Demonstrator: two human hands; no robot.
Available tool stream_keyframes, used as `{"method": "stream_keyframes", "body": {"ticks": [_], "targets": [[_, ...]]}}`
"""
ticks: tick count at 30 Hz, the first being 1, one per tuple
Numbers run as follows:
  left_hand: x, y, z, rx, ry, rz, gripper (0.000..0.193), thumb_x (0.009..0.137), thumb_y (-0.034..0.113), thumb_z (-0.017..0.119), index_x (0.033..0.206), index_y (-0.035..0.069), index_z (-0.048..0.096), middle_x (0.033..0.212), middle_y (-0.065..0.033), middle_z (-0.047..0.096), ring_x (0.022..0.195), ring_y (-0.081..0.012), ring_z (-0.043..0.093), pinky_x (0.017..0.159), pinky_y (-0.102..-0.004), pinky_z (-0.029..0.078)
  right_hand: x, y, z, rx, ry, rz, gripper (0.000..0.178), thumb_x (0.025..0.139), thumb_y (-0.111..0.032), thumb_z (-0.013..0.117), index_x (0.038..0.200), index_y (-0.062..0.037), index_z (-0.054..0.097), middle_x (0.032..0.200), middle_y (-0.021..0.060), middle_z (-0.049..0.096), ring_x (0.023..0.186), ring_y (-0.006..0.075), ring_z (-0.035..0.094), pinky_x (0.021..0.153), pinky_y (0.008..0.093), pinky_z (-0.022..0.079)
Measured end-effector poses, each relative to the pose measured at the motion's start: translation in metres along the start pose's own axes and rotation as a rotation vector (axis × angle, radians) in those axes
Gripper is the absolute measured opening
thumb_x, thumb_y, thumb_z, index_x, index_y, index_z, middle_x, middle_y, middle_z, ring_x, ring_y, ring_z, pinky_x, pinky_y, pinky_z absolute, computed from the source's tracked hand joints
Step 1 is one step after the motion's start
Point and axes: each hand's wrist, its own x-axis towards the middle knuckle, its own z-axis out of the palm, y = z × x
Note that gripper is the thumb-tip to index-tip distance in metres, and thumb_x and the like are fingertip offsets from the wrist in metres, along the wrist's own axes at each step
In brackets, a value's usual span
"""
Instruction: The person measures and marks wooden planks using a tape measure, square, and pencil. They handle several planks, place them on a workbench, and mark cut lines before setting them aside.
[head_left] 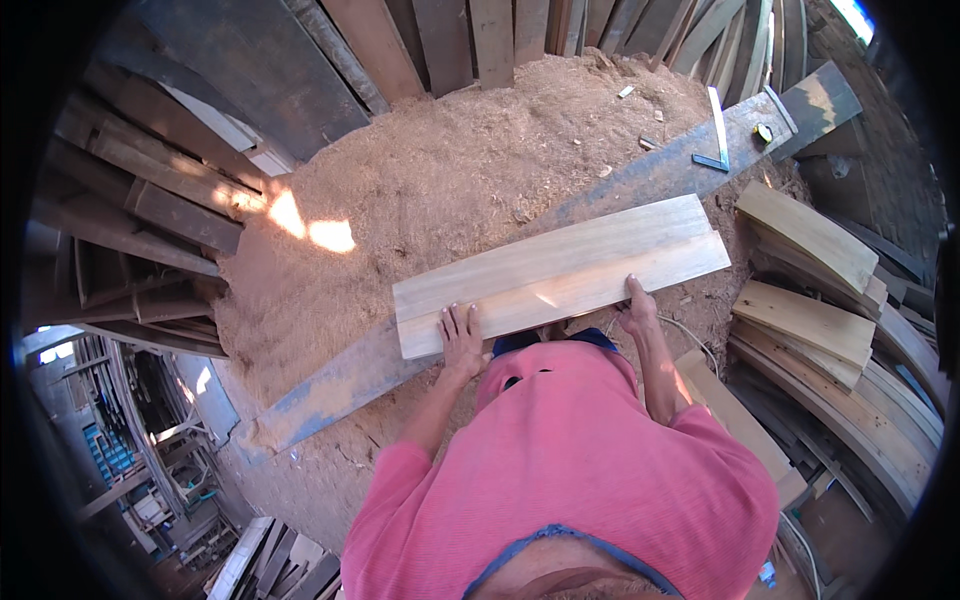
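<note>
Two pale wooden boards (560, 267) lie edge to edge before me, with a seam along their length and their right ends slightly out of line. They rest across a long, worn blue-grey plank (335, 395). My left hand (461, 343) is open on the near board toward its left end, fingers flat on top. Toward the right end, my right hand (638, 307) grips the near edge, a digit on top and the other fingers mostly hidden. A metal try square (718, 140) lies farther along the plank, beside a small yellow and black tape measure (764, 132).
Sawdust (440, 170) is heaped beyond the plank, with small offcuts on it. Stacked boards (810, 325) stand close on my right. Planks (450, 45) lean along the far side, and more timber (165, 190) is on the left. A pale cable (695, 340) runs near my right arm.
</note>
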Motion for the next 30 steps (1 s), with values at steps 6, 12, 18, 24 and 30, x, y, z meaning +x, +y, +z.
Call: {"method": "stream_keyframes", "body": {"ticks": [6, 12, 18, 24, 30], "targets": [[0.028, -0.017, -0.061, 0.083, 0.147, 0.131, 0.102, 0.07, 0.016, 0.087, 0.16, 0.013, 0.04, 0.156, -0.0227, 0.049, 0.142, -0.047, 0.047, 0.118, -0.0561, 0.04, -0.061, -0.046, 0.037, -0.23, 0.007, -0.187, 0.047, 0.097, -0.033, 0.075, 0.123, -0.001, 0.05, 0.094, 0.011, 0.062, 0.065, 0.016, 0.059, 0.053, 0.0311, 0.051], [0.081, -0.016, -0.158, 0.018, -0.075, 0.276, 0.078, 0.07, 0.013, 0.077, 0.145, 0.011, 0.056, 0.13, -0.0231, 0.069, 0.119, -0.0424, 0.067, 0.099, -0.0507, 0.056, -0.066, -0.093, 0.107, -0.242, 0.004, -0.517, 0.042, 0.095, -0.038, 0.081, 0.097, -0.0029, 0.058, 0.074, 0.0045, 0.058, 0.053, 0.0111, 0.053, 0.042, 0.027, 0.039], [0.09, -0.002, -0.19, -0.061, -0.19, 0.339, 0.062, 0.074, 0.017, 0.071, 0.135, 0.009, 0.063, 0.117, -0.0265, 0.073, 0.113, -0.0441, 0.069, 0.097, -0.0512, 0.056, -0.039, -0.13, 0.134, -0.357, -0.01, -0.524, 0.045, 0.095, -0.041, 0.079, 0.092, -0.0015, 0.058, 0.068, 0.0069, 0.059, 0.051, 0.0148, 0.053, 0.041, 0.0308, 0.04], [0.073, 0.008, -0.184, -0.226, -0.102, 0.264, 0.069, 0.076, 0.024, 0.073, 0.143, 0.016, 0.061, 0.116, -0.0256, 0.073, 0.111, -0.0448, 0.069, 0.099, -0.0533, 0.054, -0.032, -0.117, 0.137, -0.29, 0.002, -0.508, 0.042, 0.099, -0.042, 0.074, 0.094, -0.0059, 0.054, 0.069, 0.0026, 0.053, 0.048, 0.0108, 0.047, 0.04, 0.0283, 0.036], [0.085, 0.044, -0.174, -0.277, 0.034, 0.281, 0.082, 0.085, 0.036, 0.078, 0.157, 0.015, 0.044, 0.136, -0.0235, 0.066, 0.127, -0.0435, 0.062, 0.107, -0.0538, 0.049, -0.037, -0.127, 0.133, -0.316, -0.069, -0.399, 0.041, 0.099, -0.045, 0.073, 0.096, -0.0096, 0.053, 0.071, -0.0008, 0.051, 0.05, 0.0088, 0.048, 0.042, 0.0269, 0.039]]}}
